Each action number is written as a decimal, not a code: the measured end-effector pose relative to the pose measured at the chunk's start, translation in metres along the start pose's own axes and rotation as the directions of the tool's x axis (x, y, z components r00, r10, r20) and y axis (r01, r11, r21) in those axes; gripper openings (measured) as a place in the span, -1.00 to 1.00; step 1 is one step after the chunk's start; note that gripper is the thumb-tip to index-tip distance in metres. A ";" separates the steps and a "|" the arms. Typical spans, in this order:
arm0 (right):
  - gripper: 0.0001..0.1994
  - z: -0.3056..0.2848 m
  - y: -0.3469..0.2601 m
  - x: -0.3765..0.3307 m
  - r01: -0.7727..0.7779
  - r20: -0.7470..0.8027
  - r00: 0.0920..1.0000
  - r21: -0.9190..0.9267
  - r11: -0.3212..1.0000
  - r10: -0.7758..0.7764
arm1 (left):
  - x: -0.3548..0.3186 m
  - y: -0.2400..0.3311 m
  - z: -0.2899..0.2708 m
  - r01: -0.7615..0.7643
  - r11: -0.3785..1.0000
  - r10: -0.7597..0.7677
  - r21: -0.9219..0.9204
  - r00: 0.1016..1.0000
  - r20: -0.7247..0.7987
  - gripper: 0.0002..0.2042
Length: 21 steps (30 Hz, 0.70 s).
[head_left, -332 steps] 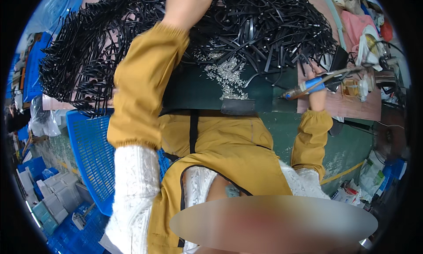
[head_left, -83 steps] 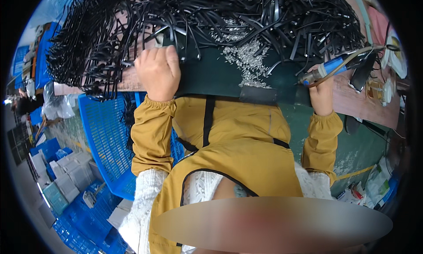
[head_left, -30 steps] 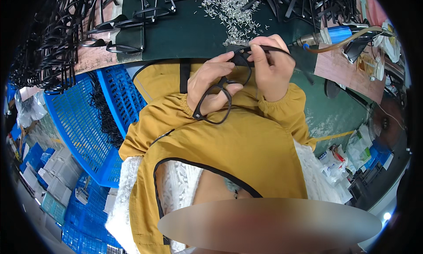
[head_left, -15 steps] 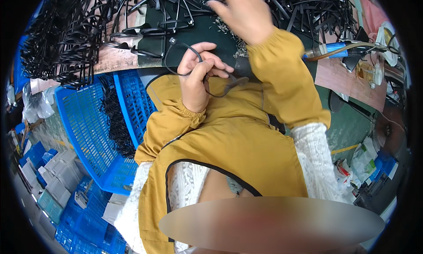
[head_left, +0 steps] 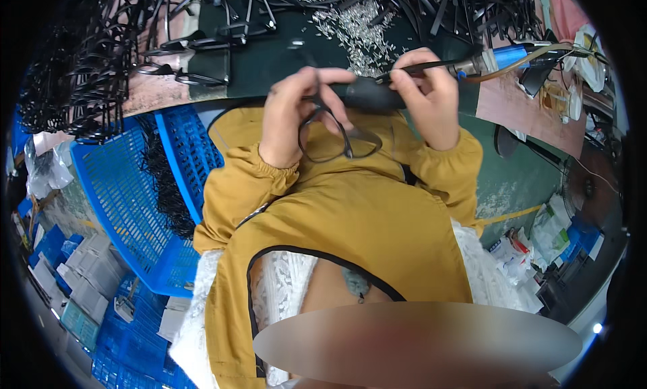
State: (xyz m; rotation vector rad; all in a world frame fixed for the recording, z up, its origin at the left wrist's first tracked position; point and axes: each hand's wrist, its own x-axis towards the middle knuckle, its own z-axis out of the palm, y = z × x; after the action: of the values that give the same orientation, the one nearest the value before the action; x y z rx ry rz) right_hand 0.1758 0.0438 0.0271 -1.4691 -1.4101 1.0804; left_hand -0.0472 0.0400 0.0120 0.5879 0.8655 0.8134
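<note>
My left hand (head_left: 293, 112) grips a black eyeglass frame (head_left: 337, 136) close to my chest, over the mustard-yellow apron. My right hand (head_left: 431, 99) holds a black-handled power screwdriver (head_left: 377, 92) with a blue body (head_left: 509, 54) and a cable; its dark end meets the frame near my left fingers. Both hands are close together at the near edge of the dark green worktable (head_left: 269, 58).
Heaps of black eyeglass frames and temple arms (head_left: 81, 72) cover the table's far and left parts. A pile of small silvery screws (head_left: 354, 25) lies behind my hands. A blue plastic crate (head_left: 135, 193) with black parts stands at my left. Boxes and crates fill the floor.
My right hand came back from the far table and now holds the screwdriver at the frame. My left hand shifted right with the frame. The head view moved slightly.
</note>
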 end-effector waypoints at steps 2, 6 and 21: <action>-0.89 0.001 0.019 -0.008 0.056 0.024 0.998 0.077 0.995 -0.058 | -0.002 -0.007 0.011 0.285 0.958 -0.276 -0.034 0.946 0.168 -0.41; -0.88 -0.001 0.041 -0.013 0.134 -0.011 0.991 0.138 0.981 -0.134 | 0.001 -0.021 0.027 0.487 0.872 -0.465 -0.046 0.855 0.230 -0.51; -0.89 -0.008 0.027 0.014 0.523 0.144 0.853 -0.220 0.824 -0.502 | 0.003 -0.005 0.040 0.470 0.883 -0.467 -0.007 0.878 0.105 -0.65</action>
State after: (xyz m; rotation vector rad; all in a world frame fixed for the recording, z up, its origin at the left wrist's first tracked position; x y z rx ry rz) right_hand 0.1922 0.0561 0.0029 -1.1089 -1.9172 0.6364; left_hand -0.0102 0.0345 0.0285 0.3618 0.8534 0.3504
